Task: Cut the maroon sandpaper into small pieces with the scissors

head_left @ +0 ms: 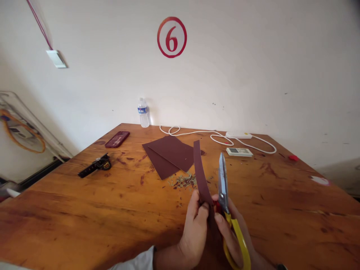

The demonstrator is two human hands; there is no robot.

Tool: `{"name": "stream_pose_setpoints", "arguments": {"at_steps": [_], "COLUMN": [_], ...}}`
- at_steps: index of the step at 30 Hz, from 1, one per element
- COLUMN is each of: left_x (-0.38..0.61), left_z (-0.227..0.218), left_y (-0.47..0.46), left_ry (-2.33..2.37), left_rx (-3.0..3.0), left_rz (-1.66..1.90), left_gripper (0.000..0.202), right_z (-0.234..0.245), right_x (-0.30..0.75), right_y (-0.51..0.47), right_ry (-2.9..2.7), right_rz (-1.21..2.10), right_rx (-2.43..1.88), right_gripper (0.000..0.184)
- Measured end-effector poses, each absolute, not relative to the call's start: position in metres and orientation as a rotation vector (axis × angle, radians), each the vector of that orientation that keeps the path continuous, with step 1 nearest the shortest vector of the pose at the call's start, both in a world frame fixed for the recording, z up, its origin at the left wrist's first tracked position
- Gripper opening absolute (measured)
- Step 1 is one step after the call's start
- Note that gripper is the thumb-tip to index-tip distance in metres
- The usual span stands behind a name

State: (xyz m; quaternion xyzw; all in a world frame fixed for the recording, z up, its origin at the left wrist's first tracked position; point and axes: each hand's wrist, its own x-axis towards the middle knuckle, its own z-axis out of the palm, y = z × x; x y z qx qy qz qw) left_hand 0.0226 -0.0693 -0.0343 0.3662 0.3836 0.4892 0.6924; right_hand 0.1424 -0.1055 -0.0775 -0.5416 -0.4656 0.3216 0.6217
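My left hand [196,228] is closed on a long, slightly curved maroon strip [200,172] that looks like sandpaper. The strip stands upright above the thumb, and its lower end runs down between my hands. My right hand [234,228] grips scissors [223,180] with yellow handles, blades pointing up and together. Something small and red [216,207] shows by the right fingertips; its kind is unclear. Beyond my hands, two maroon sheets [168,155] of the same look overlap on the table. Small scraps [184,181] lie heaped in front of them.
On the wooden table [92,221] are a dark red phone [117,139], a black strap-like item [97,165], a water bottle [143,114], a white power strip [238,135] with its cord, and a white remote [239,152]. A red bit [293,158] lies at the right.
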Motion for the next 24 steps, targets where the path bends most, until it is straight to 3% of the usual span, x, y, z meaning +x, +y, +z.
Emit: {"name": "stream_pose_setpoints", "arguments": {"at_steps": [9,16,24], "left_x": [0.023,0.026,0.025], "left_z": [-0.029,-0.024,-0.025], "left_y": [-0.067,-0.067,-0.065], "left_ry": [0.855,0.808,0.836], "left_rx": [0.895,0.932,0.966], "left_rz": [1.11,1.093,1.056], "left_gripper": [0.026,0.014,0.018], "right_z": [-0.051,-0.042,-0.037], "right_x": [0.133,0.137,0.135], "right_y": [-0.1,-0.103,-0.1], "right_ry": [-1.217,-1.271,-1.322], "right_rz": [0.722,0.68,0.684], "right_rx": [-1.177,-1.265,-1.204], "right_gripper": [0.016,0.021,0.019]}}
